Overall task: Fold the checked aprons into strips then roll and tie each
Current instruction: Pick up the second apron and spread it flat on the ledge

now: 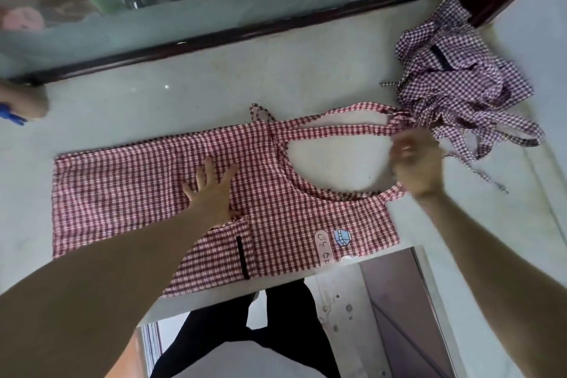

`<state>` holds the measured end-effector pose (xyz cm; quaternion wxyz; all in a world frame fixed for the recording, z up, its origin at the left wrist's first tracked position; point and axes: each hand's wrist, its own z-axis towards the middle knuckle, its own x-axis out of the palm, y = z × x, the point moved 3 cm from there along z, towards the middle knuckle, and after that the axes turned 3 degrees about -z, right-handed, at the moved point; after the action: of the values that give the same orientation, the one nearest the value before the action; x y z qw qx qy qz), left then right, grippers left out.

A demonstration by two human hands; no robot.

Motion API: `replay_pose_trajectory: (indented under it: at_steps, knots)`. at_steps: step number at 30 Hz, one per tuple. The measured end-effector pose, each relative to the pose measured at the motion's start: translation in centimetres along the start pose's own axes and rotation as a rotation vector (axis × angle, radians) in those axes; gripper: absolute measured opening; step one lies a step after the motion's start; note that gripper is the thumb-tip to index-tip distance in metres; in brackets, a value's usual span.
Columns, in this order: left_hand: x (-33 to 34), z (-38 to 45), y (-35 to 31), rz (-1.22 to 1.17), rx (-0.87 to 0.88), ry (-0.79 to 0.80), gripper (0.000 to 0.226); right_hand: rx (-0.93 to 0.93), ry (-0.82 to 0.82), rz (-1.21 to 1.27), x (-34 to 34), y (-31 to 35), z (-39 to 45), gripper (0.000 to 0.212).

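A red-and-white checked apron [129, 187] lies spread flat across the pale table [171, 101], its neck loop and ties running to the right. My left hand [211, 190] presses flat on the middle of the apron, fingers straight and spread. My right hand [417, 159] is blurred at the right end of the neck loop, fingers curled round the red checked straps [331, 129]. A crumpled heap of purple checked aprons [454, 80] sits at the table's far right, its ties trailing beside my right hand.
A dark wooden frame [214, 37] with glass borders the table's far edge. The near table edge runs just under the apron's lower hem, with my legs and the floor below. Another person's hand [21, 101] with something blue shows at the far left.
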<state>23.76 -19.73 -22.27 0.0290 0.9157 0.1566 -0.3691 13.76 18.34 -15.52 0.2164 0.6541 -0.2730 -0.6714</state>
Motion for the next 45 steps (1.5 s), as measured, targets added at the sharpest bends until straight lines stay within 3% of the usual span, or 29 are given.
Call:
replay_pose_trajectory:
  at_steps: [2, 4, 6, 9, 11, 14, 17, 18, 21, 23, 26, 28, 32, 37, 39, 42, 45]
  knots:
    - [-0.1, -0.1, -0.2, 0.015, 0.002, -0.004, 0.117, -0.234, 0.295, -0.028, 4.1, 1.8, -3.7, 0.017]
    - [-0.2, -0.1, -0.2, 0.024, 0.007, -0.017, 0.116, -0.33, 0.575, -0.152, 7.3, 2.2, -6.3, 0.042]
    - [-0.3, -0.2, -0.3, 0.034, 0.005, -0.018, 0.117, -0.334, 0.689, -0.332, 9.4, 1.4, -7.0, 0.063]
    - [-0.1, -0.3, -0.3, 0.027, -0.005, 0.007, 0.117, -0.269, 0.697, -0.383, 9.5, 1.0, -6.8, 0.031]
    - [-0.2, -0.1, -0.3, 0.024, -0.009, 0.018, 0.117, -0.203, 0.69, -0.395, 9.3, 1.0, -6.2, 0.029]
    - [-0.4, 0.0, -0.4, 0.04, -0.012, 0.021, 0.118, -0.009, 0.696, -0.649, 9.0, 1.2, -5.5, 0.031]
    - [-0.7, 0.1, -0.7, 0.106, -0.011, 0.037, 0.122, 0.013, 0.617, -0.783, 9.4, 3.1, -5.2, 0.018]
    - [-1.1, 0.2, -0.8, 0.122, -0.009, 0.048, 0.122, -0.004, 0.611, -0.734, 10.2, 4.1, -4.9, 0.026]
    - [-2.9, 0.7, -1.7, 0.166, 0.02, 0.098, 0.107, 0.085, 0.621, -0.29, 12.3, 6.7, -3.6, 0.033]
    - [-4.3, 1.1, -2.0, 0.08, 0.002, 0.029, 0.092, 0.105, 0.564, -0.129, 13.7, 8.4, -2.0, 0.033]
    - [-5.5, 2.1, -1.9, 0.024, 0.08, -0.24, 0.093, -0.054, 0.38, -0.172, 14.9, 10.8, 0.3, 0.036]
    - [-5.4, 3.0, -1.4, 0.046, 0.143, -0.256, 0.104, -0.191, 0.331, -0.208, 15.9, 12.2, 2.0, 0.046]
    - [-4.3, 4.3, -0.5, 0.037, 0.173, -0.145, 0.107, -0.286, 0.372, -0.182, 17.4, 14.2, 5.2, 0.037]
    - [-3.6, 4.6, -0.1, 0.077, 0.153, -0.101, 0.109, -0.264, 0.557, -0.525, 20.8, 16.0, 6.5, 0.054]
    - [-3.7, 4.8, -0.6, 0.099, 0.119, -0.055, 0.11, -0.168, 0.647, -0.587, 22.2, 16.5, 6.8, 0.05]
    - [-3.9, 5.0, -1.0, 0.093, 0.091, 0.011, 0.11, 0.116, 0.829, -0.385, 23.7, 17.5, 7.4, 0.044]
    - [-4.1, 4.9, -0.9, 0.077, 0.084, 0.045, 0.11, 0.436, 0.907, 0.101, 23.7, 19.1, 8.3, 0.013]
